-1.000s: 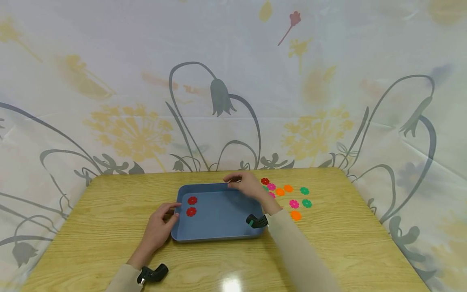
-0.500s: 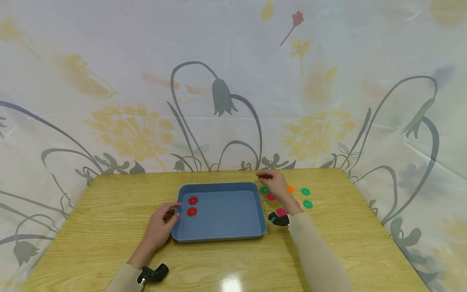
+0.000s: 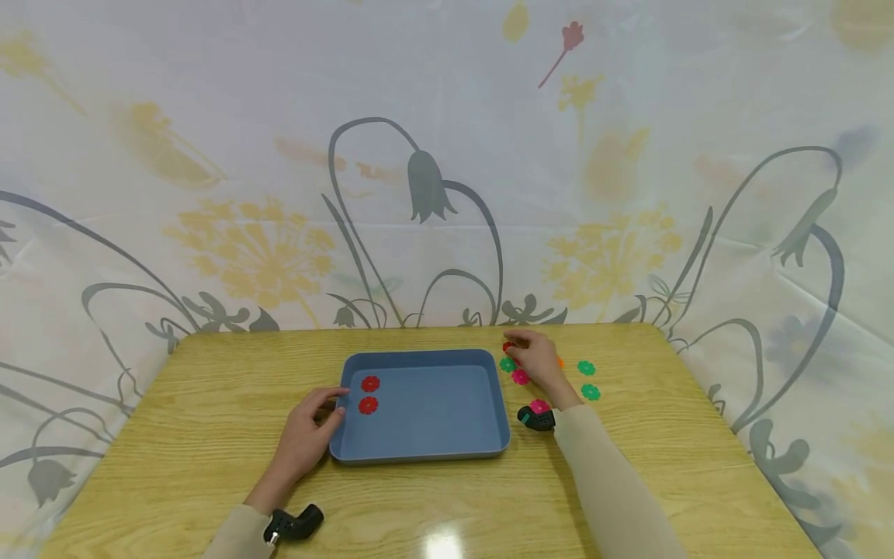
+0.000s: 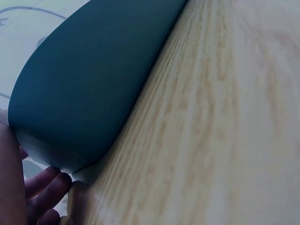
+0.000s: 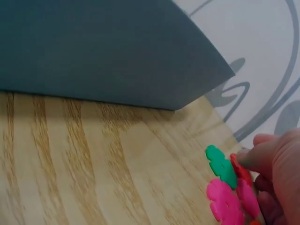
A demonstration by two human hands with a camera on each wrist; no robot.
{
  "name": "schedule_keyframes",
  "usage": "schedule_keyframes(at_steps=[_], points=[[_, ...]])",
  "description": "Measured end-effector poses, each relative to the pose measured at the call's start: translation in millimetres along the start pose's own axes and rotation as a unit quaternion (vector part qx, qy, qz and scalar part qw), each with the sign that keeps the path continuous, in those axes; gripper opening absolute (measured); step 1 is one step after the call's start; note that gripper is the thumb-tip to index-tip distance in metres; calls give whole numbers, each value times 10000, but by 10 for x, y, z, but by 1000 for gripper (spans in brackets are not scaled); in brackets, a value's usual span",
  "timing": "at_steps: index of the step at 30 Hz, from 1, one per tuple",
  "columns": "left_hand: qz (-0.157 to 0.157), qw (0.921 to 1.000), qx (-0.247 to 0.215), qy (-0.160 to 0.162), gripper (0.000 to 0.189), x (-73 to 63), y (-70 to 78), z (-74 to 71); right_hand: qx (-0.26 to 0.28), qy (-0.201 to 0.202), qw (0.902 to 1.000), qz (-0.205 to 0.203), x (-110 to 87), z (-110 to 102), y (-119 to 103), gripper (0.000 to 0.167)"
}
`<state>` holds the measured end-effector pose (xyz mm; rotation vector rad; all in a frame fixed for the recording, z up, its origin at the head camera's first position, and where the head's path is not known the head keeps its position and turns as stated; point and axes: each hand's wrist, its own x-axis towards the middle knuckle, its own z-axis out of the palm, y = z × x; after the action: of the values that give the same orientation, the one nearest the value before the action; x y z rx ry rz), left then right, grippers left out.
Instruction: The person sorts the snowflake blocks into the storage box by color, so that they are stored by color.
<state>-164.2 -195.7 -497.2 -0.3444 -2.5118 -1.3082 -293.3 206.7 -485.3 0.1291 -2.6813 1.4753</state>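
Observation:
My left hand (image 3: 307,435) holds the left rim of a blue rectangular tray (image 3: 426,458), thumb and index finger at the edge. The left wrist view shows the fingers (image 4: 47,187) bent beside the tray's outer wall (image 4: 84,84). Inside the tray, near its left side, lie two red flower-shaped discs (image 3: 370,384). Past the tray's right side, my right hand (image 3: 538,361) reaches over a group of flower discs. Its thumb and index finger stand apart around a red flower disc (image 5: 240,169); the thumb appears to touch it. Green (image 5: 220,165) and pink (image 5: 225,201) discs lie beside it.
Two green flower discs (image 3: 588,380) lie right of my right hand on the wooden table (image 3: 419,512). An orange disc (image 3: 561,362) is mostly covered by the hand. Near the wrist lies another pink disc (image 3: 540,406). A flower-patterned cloth (image 3: 447,256) hangs behind the table.
My right hand has moved right, from over the tray's far edge to the loose discs, and now hovers around a red one. The left hand stays at the tray.

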Motion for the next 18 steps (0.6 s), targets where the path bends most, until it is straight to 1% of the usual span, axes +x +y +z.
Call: schedule_keyframes(at_steps=[3, 5, 10, 14, 18], points=[[42, 10000, -5, 15, 28, 2, 1, 0, -321, -47, 9995, -6, 12, 13, 10, 30], [73, 10000, -8, 13, 28, 3, 5, -1, -452, -7, 9990, 6, 17, 20, 9, 29], [94, 10000, -19, 18, 27, 3, 11, -5, -449, -28, 9989, 92, 25, 13, -12, 27], [82, 10000, -23, 11, 27, 3, 13, -8, -265, -284, 9991, 139, 26, -26, -35, 27], [72, 10000, -18, 26, 28, 0, 18, -6, -301, -601, 9977, 86, 33, -68, -63, 27]])
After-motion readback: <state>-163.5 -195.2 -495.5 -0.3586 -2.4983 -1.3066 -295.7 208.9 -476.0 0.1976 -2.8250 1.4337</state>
